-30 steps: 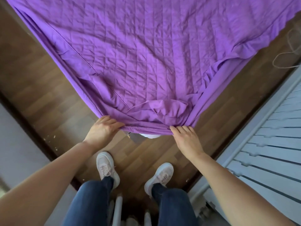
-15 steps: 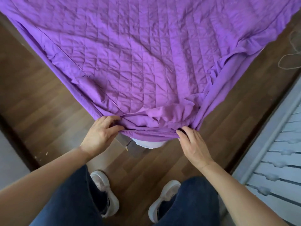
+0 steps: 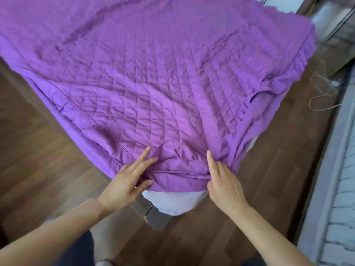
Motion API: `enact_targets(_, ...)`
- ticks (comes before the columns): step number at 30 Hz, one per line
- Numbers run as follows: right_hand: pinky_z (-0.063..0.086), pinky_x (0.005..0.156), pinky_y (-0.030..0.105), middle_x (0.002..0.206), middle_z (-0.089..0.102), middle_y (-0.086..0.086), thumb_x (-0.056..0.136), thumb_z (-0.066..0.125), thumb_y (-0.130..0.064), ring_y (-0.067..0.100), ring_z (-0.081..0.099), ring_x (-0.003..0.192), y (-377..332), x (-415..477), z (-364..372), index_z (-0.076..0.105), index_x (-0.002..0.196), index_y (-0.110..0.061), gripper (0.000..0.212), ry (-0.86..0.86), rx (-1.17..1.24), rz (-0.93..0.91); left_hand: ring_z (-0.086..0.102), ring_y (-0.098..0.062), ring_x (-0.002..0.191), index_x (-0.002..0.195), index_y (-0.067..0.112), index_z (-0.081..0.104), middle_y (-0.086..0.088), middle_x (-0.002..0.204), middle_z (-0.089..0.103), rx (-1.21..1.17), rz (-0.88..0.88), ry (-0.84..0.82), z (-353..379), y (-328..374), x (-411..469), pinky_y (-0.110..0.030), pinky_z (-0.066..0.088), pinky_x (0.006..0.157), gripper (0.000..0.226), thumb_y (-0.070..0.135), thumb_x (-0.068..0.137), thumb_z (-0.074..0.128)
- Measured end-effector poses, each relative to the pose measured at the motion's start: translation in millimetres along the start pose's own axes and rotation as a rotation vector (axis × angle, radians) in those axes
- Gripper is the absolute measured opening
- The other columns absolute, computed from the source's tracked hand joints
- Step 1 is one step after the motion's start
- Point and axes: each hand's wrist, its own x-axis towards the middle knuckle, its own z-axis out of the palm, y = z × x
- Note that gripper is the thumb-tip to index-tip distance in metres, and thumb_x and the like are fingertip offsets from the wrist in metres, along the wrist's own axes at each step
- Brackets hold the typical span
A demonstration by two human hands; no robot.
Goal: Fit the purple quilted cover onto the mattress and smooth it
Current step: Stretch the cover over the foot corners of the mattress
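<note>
left hand and right hand have slid onto the purple cover, fingers straight, pressing.

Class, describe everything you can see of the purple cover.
The cover is purple fabric, quilted in a grid on top, with a plain skirt hanging at the sides. It lies spread but creased over the mattress, whose white near corner shows below the hem. Folds bunch along the right edge. The left hand presses flat on the near corner; the right hand touches it too.
</note>
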Motion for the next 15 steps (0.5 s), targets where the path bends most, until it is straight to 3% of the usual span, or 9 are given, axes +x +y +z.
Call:
enact_targets(2,0.051,0.061,0.035,0.091,0.058,0.004,0.074,0.050,-0.008,0.024,0.050,0.075,5,-4,18,0.040,0.138,-0.007,0.065,0.096,-0.105,-0.095,0.049,-0.002,0.106,0.147,0.043,0.007,0.004,0.127,0.053,-0.046,-0.035,0.005,16,-4,5,-0.023,0.032,0.098,0.074,0.052,0.085,0.046)
enact_targets(3,0.048,0.062,0.036,0.093,0.060,0.004,0.077,0.048,-0.008,0.024,0.048,0.076,7,-9,27,0.048,0.133,-0.007,0.056,0.165,-0.153,-0.140,0.049,-0.005,0.103,0.147,0.044,0.003,0.005,0.117,0.057,-0.028,-0.024,0.034,24,-7,5,-0.021,0.027,0.100,0.076,0.057,0.085,0.044)
enact_targets(8,0.044,0.085,0.040,0.115,0.066,0.008,0.090,0.046,-0.008,0.026,0.048,0.103,16,-13,49,0.068,0.111,-0.011,0.031,0.420,-0.196,-0.298,0.036,0.005,0.130,0.139,0.035,0.039,0.026,0.138,0.044,0.070,0.161,0.158,47,-24,5,-0.033,0.008,0.116,0.049,0.054,0.094,0.035)
enact_targets(12,0.042,0.097,0.045,0.123,0.064,0.007,0.092,0.040,-0.006,0.028,0.053,0.118,22,-11,57,0.070,0.108,-0.009,0.033,0.422,-0.179,-0.375,0.039,0.003,0.130,0.126,0.032,0.056,0.024,0.127,0.055,0.077,0.211,0.271,56,-32,5,-0.031,0.015,0.115,0.042,0.051,0.095,0.036)
enact_targets(15,0.040,0.100,0.048,0.113,0.068,0.008,0.093,0.039,-0.005,0.028,0.061,0.111,26,-10,57,0.071,0.103,-0.007,0.034,0.431,-0.170,-0.395,0.045,0.004,0.123,0.121,0.033,0.059,0.027,0.121,0.058,0.099,0.250,0.330,60,-33,4,-0.028,0.022,0.110,0.038,0.051,0.094,0.037)
